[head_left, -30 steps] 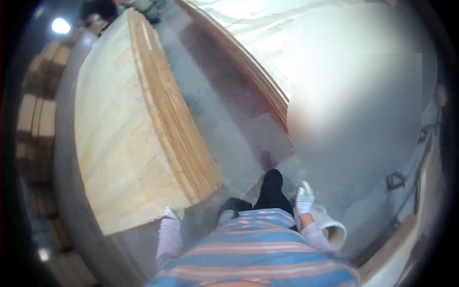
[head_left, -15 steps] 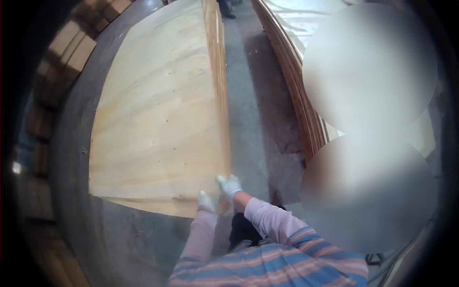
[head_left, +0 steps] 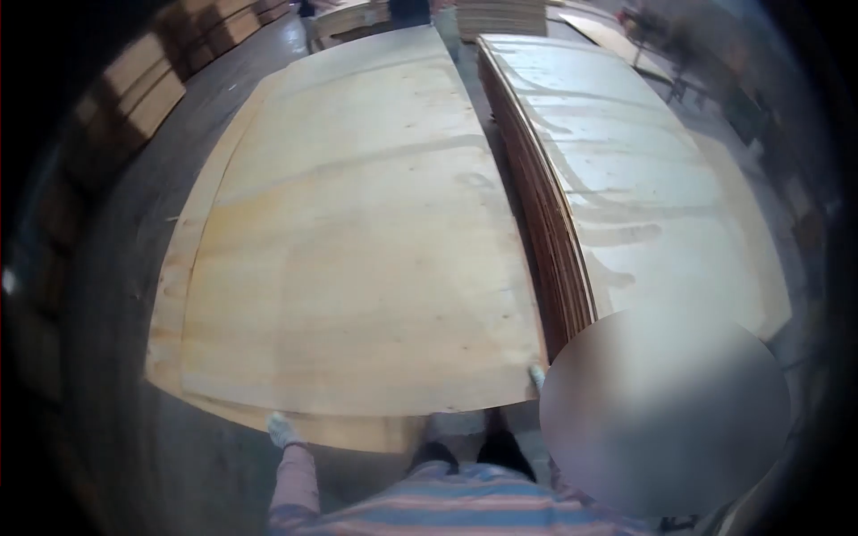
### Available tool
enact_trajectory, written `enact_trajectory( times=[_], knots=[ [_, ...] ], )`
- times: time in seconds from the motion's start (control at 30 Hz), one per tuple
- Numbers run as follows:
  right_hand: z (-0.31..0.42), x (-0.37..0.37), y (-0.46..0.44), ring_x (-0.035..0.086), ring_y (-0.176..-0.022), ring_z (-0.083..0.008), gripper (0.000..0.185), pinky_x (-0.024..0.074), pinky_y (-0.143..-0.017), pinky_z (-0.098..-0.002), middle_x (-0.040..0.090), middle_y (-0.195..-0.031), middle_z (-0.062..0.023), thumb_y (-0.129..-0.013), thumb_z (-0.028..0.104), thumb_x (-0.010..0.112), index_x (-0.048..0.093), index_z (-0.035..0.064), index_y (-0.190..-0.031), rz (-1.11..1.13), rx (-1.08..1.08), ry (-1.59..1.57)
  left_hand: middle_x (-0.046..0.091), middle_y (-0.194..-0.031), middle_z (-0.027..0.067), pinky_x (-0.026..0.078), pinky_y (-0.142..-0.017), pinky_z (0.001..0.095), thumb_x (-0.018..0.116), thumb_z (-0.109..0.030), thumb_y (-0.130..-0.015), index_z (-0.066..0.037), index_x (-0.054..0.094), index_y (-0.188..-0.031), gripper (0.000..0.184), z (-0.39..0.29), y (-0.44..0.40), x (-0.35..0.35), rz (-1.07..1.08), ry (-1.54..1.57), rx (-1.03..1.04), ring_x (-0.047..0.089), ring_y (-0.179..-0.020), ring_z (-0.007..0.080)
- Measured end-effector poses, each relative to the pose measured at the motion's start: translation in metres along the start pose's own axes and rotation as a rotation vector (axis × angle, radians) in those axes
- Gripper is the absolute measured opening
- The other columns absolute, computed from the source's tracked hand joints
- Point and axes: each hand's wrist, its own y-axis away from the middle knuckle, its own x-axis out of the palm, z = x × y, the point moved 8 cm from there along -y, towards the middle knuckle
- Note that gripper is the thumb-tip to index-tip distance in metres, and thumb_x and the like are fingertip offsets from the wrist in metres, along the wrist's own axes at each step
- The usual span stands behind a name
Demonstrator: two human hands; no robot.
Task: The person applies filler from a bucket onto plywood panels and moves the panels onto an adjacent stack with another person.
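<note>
A large pale plywood sheet (head_left: 375, 241) lies over a stack of similar sheets, whose border (head_left: 170, 308) shows along the left and near sides. The sheet sits askew, its right side out over the gap beside the stack. My left hand (head_left: 283, 431), in a white glove, is closed on the sheet's near edge, left of the middle. At the near right corner, my gloved right hand (head_left: 536, 377) grips the edge. A blurred disc covers most of that hand and forearm.
On the right stands a second stack of boards (head_left: 626, 179) with wet-looking streaks on top. A person in dark clothing (head_left: 410, 12) is at the sheet's far end, another person's leg (head_left: 313, 34) to the left. More stacked boards (head_left: 500, 18) stand behind; brown stacks (head_left: 138, 85) line the left.
My hands have moved apart, the left to the left and the right to the right corner. The top sheet has shifted right, baring a strip of the stack. A person now shows at its far end.
</note>
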Motion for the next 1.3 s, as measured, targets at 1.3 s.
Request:
enact_trajectory(
  times=[1.3],
  knots=[
    [-0.071,0.057,0.042,0.045,-0.119,-0.0385,0.088,0.0369,-0.092,-0.0415,0.05,-0.128,-0.029,-0.091,0.067,0.013,0.045,-0.0037,-0.131,0.538,0.593,-1.709,0.023,-0.153,0.0103,0.012,-0.116,0.044,0.031,-0.046,-0.098,-0.012,0.027,-0.146,0.059,-0.741,0.488,-0.188,1.83,1.801,0.136,0.02,-0.141,0.0274]
  ],
)
